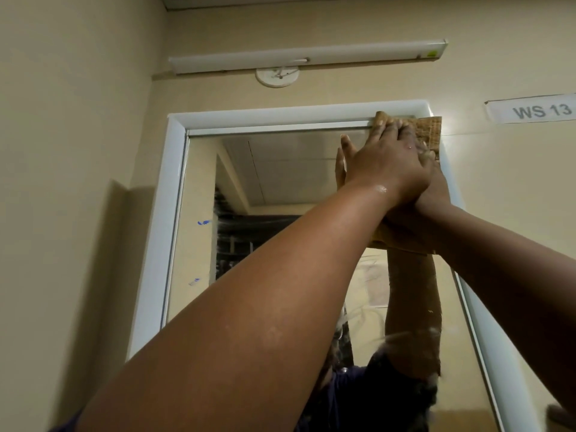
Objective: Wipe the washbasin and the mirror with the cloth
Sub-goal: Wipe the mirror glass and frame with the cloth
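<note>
While both hands, left hand over right hand, fingers flat, press cloth to mirror top-right corner: mirror wiping probably underway, streaks below; washbasin unseen, progress unknowable.

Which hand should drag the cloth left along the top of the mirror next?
Probably the left hand: it lies flat on top, pressing the cloth at the mirror's top right corner. The right hand lies largely hidden beneath.

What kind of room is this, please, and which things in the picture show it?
Probably a washroom or wash area in an institutional building, though no basin is in view. A white-framed mirror is fixed to a plain beige wall, a tube light hangs above it, and a printed label reading "WS 13" suggests numbered stations.
</note>
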